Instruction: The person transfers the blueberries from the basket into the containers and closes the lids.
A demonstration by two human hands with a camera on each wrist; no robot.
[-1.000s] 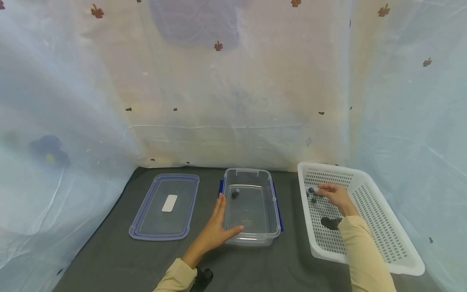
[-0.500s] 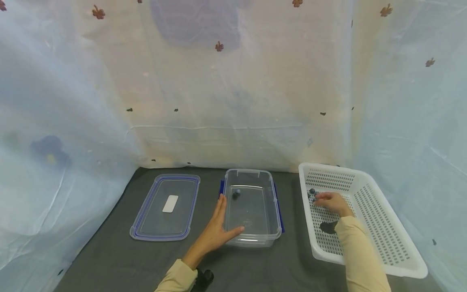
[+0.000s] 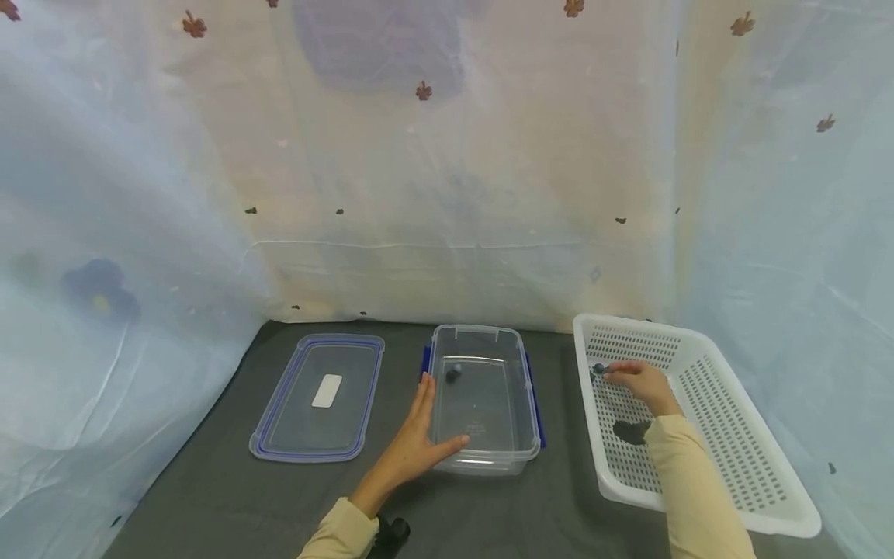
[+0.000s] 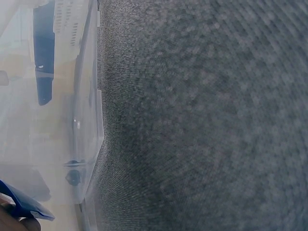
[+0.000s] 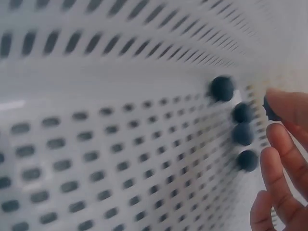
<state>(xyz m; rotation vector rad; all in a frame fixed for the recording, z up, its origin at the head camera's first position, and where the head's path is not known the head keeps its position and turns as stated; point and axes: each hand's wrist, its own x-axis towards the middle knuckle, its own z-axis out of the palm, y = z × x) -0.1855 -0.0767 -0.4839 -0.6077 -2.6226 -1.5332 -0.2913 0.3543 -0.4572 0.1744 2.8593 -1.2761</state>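
My right hand (image 3: 644, 385) is inside a white perforated basket (image 3: 764, 435), thumb and finger pinching a blueberry (image 5: 270, 109) with a jagged crown. Several more blueberries (image 5: 243, 134) lie on the basket floor just beside the fingertips. My left hand (image 3: 410, 444) lies against the left side and near corner of a clear plastic container (image 3: 482, 411), fingers straight and thumb spread toward the front rim. Inside that container, near its far left, are dark blueberries (image 3: 453, 373). From the left wrist, fingertips (image 4: 30, 224) show beside a blue latch (image 4: 29, 207).
A clear lid (image 3: 300, 419) with a blue seal and a white label lies flat left of the container. Dark grey cloth (image 3: 559, 505) covers the table. Pale plastic sheeting (image 3: 447, 194) hangs behind and on both sides.
My right hand has dipped to the blueberries in the basket, and its spread fingers have come together on one. My left hand stays at the container.
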